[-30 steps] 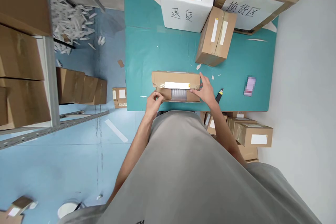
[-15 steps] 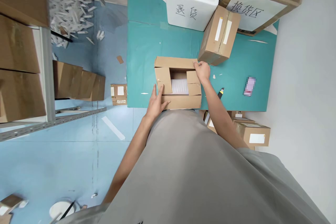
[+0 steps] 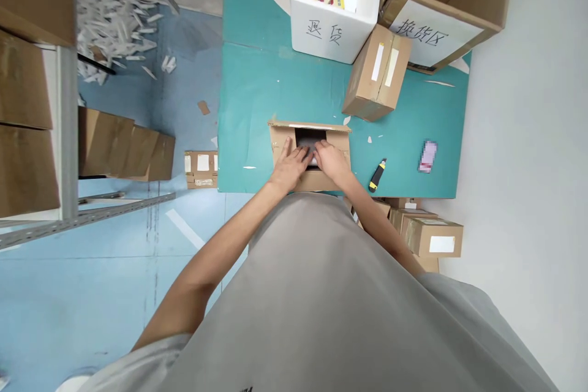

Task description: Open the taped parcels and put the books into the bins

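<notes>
An opened cardboard box (image 3: 341,142) sits at the front edge of the table, its far flap standing up. My left hand (image 3: 290,166) lies over the left flap with its fingers spread, some reaching to the opening. At the opening's right side, my right hand (image 3: 331,162) has its fingers bent down into the box, closed near the left fingertips. Between the hands a pale, clear plastic item (image 3: 314,159) shows inside; my fingers hide most of it, so I cannot tell whether it is gripped. A black and yellow utility knife (image 3: 377,175) lies right of the box.
On the green table (image 3: 257,92) stand a white foam bin (image 3: 331,30) holding booklets, a taped carton (image 3: 377,73) and a large open carton (image 3: 441,30). A blurred pink object (image 3: 427,155) lies at the right. More cartons (image 3: 434,237) are below the table; shelving (image 3: 68,135) stands left.
Both hands have moved inward from the box's sides to its opening. The right hand has left the far flap, which now stands up. The utility knife is fully in view.
</notes>
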The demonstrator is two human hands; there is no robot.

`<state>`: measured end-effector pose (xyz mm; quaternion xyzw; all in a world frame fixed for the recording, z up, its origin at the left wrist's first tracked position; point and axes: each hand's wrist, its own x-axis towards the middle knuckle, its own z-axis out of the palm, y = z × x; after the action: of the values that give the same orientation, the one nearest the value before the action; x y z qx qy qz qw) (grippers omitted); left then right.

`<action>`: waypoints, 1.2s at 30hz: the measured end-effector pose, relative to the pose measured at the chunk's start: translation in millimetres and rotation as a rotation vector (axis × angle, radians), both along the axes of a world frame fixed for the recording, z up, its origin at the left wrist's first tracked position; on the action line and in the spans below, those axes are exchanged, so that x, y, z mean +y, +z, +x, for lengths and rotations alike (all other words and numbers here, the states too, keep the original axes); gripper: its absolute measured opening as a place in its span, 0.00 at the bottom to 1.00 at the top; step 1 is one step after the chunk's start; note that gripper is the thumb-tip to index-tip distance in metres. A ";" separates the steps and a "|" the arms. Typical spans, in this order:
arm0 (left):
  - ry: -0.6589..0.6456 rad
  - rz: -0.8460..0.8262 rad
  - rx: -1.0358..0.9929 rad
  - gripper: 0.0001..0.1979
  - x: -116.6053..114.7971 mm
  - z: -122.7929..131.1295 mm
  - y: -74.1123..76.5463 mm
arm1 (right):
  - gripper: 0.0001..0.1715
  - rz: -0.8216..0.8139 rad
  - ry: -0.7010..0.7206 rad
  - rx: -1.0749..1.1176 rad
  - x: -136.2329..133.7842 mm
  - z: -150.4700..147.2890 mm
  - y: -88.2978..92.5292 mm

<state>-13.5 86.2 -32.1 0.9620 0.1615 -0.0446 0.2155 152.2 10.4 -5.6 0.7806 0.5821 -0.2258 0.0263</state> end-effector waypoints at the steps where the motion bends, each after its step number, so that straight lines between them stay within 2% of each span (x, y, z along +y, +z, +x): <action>1: 0.003 0.010 -0.025 0.40 -1.6 -6.1 4.6 | 0.20 0.008 0.014 -0.019 -7.8 -0.3 4.5; 4: 0.084 0.045 -0.086 0.34 -3.5 -29.7 18.0 | 0.20 0.119 -0.006 -0.066 -30.0 13.6 15.8; 6: 0.197 0.060 -0.084 0.32 1.4 -45.2 22.8 | 0.21 0.190 -0.092 -0.088 -44.1 32.4 17.6; 9: 0.343 0.039 -0.010 0.31 16.7 -60.0 21.2 | 0.22 0.203 -0.223 -0.054 -62.6 63.4 8.7; 11: 0.387 0.010 0.048 0.30 26.6 -61.5 17.3 | 0.22 0.165 -0.249 0.010 -71.0 76.9 -2.0; 14: 0.380 0.020 0.106 0.29 32.9 -51.1 12.5 | 0.22 0.185 -0.222 0.055 -75.4 78.8 -16.7; 18: 0.245 0.043 0.146 0.36 31.4 -19.9 6.1 | 0.25 0.242 -0.114 0.074 -66.0 57.9 -27.6; 21: 0.193 0.019 0.251 0.40 34.3 6.0 -1.9 | 0.41 0.149 -0.077 0.025 -50.3 42.8 -31.8; 23: 0.197 0.005 0.319 0.36 38.9 19.0 -7.1 | 0.50 0.075 -0.061 -0.032 -38.6 37.8 -33.9; 24: 0.204 0.000 0.343 0.32 41.2 23.4 -9.3 | 0.52 0.041 -0.044 -0.052 -33.3 36.6 -34.7; 25: 0.209 -0.007 0.361 0.29 43.0 26.3 -11.2 | 0.51 0.010 -0.023 -0.063 -28.7 35.8 -35.3; 27: 0.204 -0.033 0.390 0.24 44.4 28.0 -14.3 | 0.42 -0.047 0.020 -0.065 -22.6 34.7 -35.8; 29: 0.185 -0.072 0.409 0.25 42.3 25.6 -16.7 | 0.28 -0.104 0.042 -0.044 -20.6 33.0 -35.3; 31: 0.166 -0.109 0.409 0.27 38.0 21.4 -18.4 | 0.19 -0.141 0.051 -0.013 -21.9 30.9 -33.7; 36: 0.191 -0.150 0.326 0.27 29.7 12.9 -16.0 | 0.20 -0.064 0.054 0.065 -30.9 29.4 -25.5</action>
<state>-0.6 115.9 -48.1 0.9037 0.2808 -0.1910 0.2607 181.6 -20.6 -31.1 0.7555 0.5962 -0.2687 0.0382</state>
